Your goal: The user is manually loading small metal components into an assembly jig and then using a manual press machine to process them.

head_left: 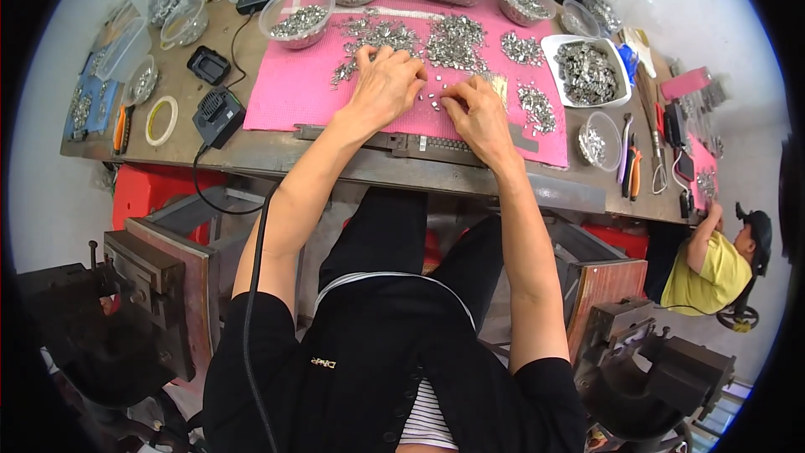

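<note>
My left hand is over the pink mat, its fingers bent down at the near edge of a heap of small silvery metal pieces. Thumb and fingertips are drawn together; whatever they hold is too small to make out. Close by on the right, my right hand has thumb and forefinger pinched near a few loose metal pieces lying between the hands. Any piece in that pinch is hidden. A dark metal fixture with a row of small slots lies along the bench edge, below both hands.
Clear tubs of metal pieces line the back; a white tray of darker pieces is at right. Pliers lie beyond it. A black charger and tape roll sit left. A co-worker is at far right.
</note>
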Available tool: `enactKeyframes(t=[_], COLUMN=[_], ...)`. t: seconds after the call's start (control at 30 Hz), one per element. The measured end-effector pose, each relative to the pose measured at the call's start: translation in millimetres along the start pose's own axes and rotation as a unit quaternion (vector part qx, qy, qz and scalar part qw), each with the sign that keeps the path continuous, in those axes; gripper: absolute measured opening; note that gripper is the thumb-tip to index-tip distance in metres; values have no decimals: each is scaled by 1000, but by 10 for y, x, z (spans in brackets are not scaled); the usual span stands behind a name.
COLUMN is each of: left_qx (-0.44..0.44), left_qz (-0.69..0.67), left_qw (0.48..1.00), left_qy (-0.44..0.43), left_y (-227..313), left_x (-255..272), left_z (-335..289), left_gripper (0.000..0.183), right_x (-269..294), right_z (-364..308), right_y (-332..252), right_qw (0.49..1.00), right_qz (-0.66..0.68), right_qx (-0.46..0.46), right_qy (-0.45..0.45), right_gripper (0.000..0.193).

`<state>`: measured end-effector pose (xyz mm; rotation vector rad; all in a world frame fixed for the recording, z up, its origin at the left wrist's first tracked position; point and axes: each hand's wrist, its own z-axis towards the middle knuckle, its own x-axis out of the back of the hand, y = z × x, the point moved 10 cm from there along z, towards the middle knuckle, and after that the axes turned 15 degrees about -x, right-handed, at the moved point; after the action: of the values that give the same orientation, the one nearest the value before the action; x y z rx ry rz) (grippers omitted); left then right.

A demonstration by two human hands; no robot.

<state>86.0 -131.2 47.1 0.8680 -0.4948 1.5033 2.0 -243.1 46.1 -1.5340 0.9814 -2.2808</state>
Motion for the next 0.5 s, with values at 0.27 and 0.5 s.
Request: enactKeyframes(t=[0.27, 0.5], left_qx=[-19, -19], left_qz=[1, -19], left_qw=[1000, 999], left_qy=[-4, -24], left_y=[-39, -6], left_x=[-123, -152], left_z=[158, 202], left_gripper=[7, 8], right_x=[14, 14], right_z=[-48, -49], right_y=[-68, -35], right_qw=[999, 1000], right_qz=[-22, 2], right_qx=[32, 18], right_qy=[20, 10], right_gripper=[12, 9])
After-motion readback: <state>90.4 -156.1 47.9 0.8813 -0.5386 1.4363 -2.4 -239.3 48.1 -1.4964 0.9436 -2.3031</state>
